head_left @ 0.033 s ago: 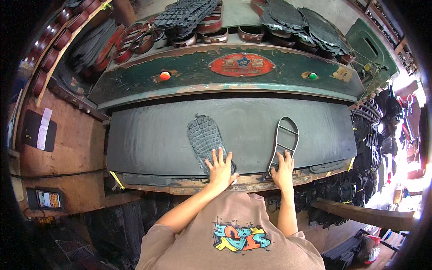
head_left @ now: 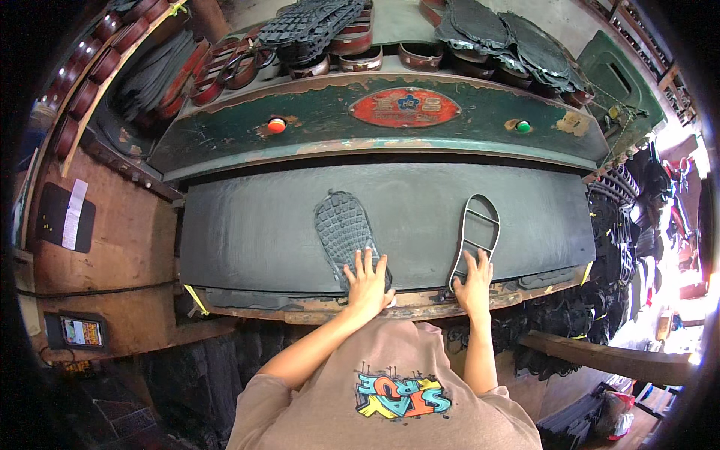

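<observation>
Across the upper part of the frame, a green panel [head_left: 322, 112] with two buttons [head_left: 276, 126], one red, one green, stands behind the grey table [head_left: 420, 217], black soles [head_left: 307, 31] heaped above. Left of centre, one treaded sole [head_left: 343, 217] lies under the flat left hand [head_left: 367, 289], fingers spread, partly hiding its lower end. Right of centre, the right hand [head_left: 472, 289], fingers parted, overlaps one metal cutter [head_left: 483, 217]; I cannot tell whether it grips.
</observation>
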`<state>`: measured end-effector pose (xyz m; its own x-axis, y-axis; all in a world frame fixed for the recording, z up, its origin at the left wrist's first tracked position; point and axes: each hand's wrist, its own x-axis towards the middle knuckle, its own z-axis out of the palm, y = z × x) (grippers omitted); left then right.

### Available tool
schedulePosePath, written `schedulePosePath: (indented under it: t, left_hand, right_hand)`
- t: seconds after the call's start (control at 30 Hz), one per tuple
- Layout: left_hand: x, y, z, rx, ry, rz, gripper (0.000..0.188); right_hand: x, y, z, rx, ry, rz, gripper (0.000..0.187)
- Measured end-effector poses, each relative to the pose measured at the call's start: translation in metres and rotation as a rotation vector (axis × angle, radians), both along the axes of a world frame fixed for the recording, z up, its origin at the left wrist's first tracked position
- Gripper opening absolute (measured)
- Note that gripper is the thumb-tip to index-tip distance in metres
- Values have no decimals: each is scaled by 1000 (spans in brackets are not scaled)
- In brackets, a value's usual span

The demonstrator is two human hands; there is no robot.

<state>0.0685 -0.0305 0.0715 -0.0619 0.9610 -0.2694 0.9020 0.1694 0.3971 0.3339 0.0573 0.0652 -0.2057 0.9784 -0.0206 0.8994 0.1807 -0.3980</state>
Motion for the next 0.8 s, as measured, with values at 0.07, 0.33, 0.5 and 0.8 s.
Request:
schedulePosePath:
  t: [0.07,0.33,0.5,0.8]
  left_hand:
    - [-12,-8,12,-59,-60,-63,88]
    - [-83,-2,115,521,-629,263,54]
    - [-102,-11,96,641,-1073,625,61]
    - [-59,-31,-69,179,-1005,693,64]
  right_hand:
    - [-3,0,3,76,27,-8,87]
    - [11,47,6,110,-73,136,108]
    - [24,70,4,69,19,227,112]
    - [20,78,0,87,49,240,100]
